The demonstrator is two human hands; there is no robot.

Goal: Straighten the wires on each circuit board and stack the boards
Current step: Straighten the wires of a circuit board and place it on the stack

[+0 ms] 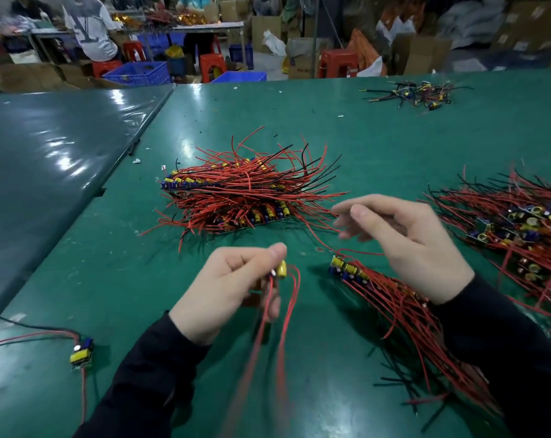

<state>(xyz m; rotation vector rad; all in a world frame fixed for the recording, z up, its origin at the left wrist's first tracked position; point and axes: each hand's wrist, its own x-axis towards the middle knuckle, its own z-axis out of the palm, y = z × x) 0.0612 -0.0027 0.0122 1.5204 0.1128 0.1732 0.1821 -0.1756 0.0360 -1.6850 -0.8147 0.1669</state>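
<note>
- The left hand (236, 289) is raised over the green table (378, 128), palm turned inward, thumb and fingers pinching a small board (281, 269) at its yellow part.
- The board's red wires (286, 327) hang down toward the camera, blurred.
- The right hand (403, 245) hovers to the right, fingers loosely spread and holding nothing, above a stack (391, 298) of boards.
- A big pile (242, 194) lies behind the hands; a single board (82, 354) lies near left.

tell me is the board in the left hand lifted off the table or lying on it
Lifted. The left hand pinches the small board above the green table, its red wires hanging down toward the camera, blurred.
</note>
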